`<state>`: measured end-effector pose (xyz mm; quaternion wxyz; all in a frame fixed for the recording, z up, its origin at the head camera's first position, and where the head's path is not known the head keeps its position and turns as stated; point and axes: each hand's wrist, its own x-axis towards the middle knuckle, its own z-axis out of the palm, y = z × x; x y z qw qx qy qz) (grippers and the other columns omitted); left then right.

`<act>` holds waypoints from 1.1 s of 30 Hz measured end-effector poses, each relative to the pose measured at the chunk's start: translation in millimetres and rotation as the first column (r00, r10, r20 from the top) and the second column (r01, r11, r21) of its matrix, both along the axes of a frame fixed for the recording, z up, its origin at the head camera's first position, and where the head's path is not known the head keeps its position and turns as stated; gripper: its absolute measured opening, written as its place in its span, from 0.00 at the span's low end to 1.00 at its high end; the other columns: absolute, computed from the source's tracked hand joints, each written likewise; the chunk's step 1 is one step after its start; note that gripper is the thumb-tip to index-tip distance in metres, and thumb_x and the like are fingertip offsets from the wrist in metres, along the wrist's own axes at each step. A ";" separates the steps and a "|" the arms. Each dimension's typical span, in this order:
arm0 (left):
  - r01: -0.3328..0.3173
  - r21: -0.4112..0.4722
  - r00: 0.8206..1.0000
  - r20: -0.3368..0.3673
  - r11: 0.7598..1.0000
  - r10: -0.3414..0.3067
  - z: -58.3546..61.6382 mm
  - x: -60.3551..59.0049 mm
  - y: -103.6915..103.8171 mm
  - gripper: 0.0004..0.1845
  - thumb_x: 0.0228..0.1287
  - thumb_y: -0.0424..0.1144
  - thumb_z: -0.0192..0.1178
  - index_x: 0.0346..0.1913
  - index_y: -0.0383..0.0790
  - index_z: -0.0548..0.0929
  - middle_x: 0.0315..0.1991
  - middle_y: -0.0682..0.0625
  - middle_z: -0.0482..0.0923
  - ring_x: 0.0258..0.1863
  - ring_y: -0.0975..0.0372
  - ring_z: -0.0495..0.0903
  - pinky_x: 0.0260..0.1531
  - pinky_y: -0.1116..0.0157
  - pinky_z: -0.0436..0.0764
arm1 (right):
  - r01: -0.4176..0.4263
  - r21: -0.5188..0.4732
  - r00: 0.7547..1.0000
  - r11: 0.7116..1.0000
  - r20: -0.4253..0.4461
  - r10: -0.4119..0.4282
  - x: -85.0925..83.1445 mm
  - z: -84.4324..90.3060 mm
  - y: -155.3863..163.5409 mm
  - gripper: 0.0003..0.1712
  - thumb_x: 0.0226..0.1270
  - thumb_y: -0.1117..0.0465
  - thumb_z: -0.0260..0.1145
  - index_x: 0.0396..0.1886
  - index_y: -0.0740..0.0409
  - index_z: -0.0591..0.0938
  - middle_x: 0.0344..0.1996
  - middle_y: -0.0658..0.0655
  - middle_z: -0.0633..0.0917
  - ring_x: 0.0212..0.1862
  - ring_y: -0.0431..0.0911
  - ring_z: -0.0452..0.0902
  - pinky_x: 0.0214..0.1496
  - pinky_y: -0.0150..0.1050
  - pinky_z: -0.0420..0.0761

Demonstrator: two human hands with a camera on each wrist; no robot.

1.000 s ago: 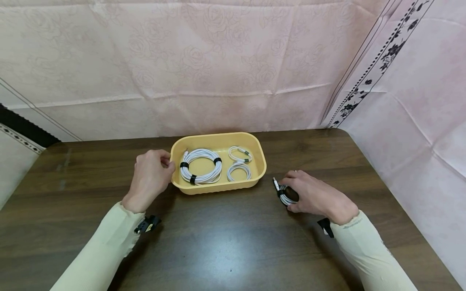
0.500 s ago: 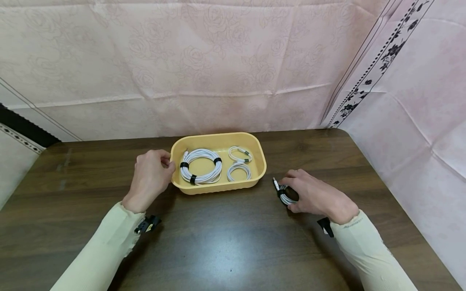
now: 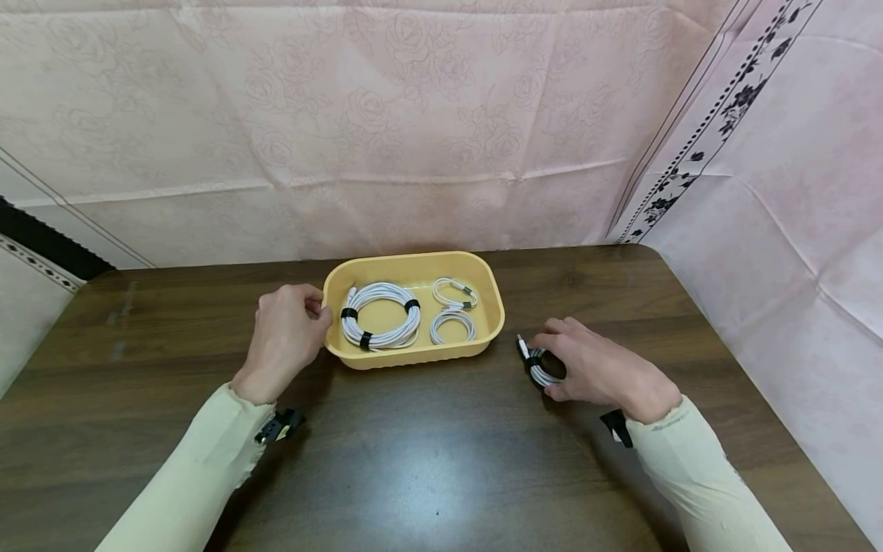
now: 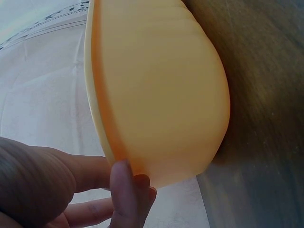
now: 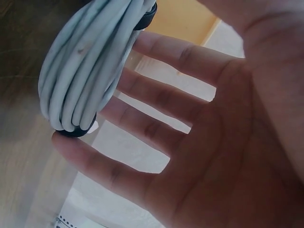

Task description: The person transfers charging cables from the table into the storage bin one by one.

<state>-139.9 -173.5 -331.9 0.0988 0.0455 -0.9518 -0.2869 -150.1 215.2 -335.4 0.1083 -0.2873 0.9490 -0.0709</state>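
My left hand [image 3: 286, 333] pinches the left rim of a yellow plastic tray [image 3: 407, 358]. In the left wrist view the thumb lies on the outer wall of the tray [image 4: 161, 95]. To the right of the tray, my right hand [image 3: 596, 368] holds a coiled white cable [image 3: 543, 370] with black straps, thumb on the near side and fingers on the far side. The right wrist view has the fingers spread behind the cable [image 5: 85, 66]; the thumb's tip is out of frame. Whether the coil touches the table cannot be told.
Inside the tray lie a large white cable coil [image 3: 382, 316] with black straps and a smaller white cable [image 3: 453, 316] in two loops. The brown wooden table [image 3: 386, 460] meets a patterned cloth [image 3: 414, 130] behind and at the right.
My right hand's fingers have shifted very slightly toward the far side, and the coil has tilted a little. The left hand and the tray have stayed put.
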 end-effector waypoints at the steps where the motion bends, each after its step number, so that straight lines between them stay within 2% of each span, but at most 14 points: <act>1: 0.000 0.000 1.000 0.000 1.000 0.000 -0.1 0.0 0.0 0.12 0.67 0.34 0.59 0.45 0.28 0.86 0.36 0.39 0.84 0.33 0.51 0.81 0.29 0.63 0.77 | -0.001 0.002 1.000 1.000 0.000 0.001 -0.3 0.3 -0.2 0.35 0.49 0.60 0.80 0.60 0.57 0.82 0.53 0.55 0.80 0.59 0.54 0.74 0.59 0.51 0.79; 22: -0.010 -0.011 1.000 -0.011 1.000 0.010 -1.6 -0.1 0.0 0.12 0.66 0.34 0.59 0.44 0.28 0.86 0.35 0.39 0.84 0.35 0.50 0.81 0.34 0.56 0.80 | 0.010 -0.015 1.000 1.000 -0.005 -0.010 -1.9 9.1 -2.9 0.35 0.49 0.60 0.79 0.61 0.57 0.82 0.53 0.56 0.80 0.59 0.54 0.74 0.59 0.53 0.78; 33: -0.008 -0.010 1.000 -0.007 1.000 0.008 -1.1 -0.1 0.6 0.12 0.66 0.33 0.59 0.44 0.28 0.86 0.35 0.38 0.84 0.33 0.51 0.81 0.31 0.59 0.79 | 0.014 -0.029 1.000 0.999 -0.002 -0.014 -3.1 15.4 -2.9 0.34 0.51 0.61 0.78 0.62 0.58 0.81 0.54 0.57 0.80 0.60 0.55 0.74 0.61 0.53 0.77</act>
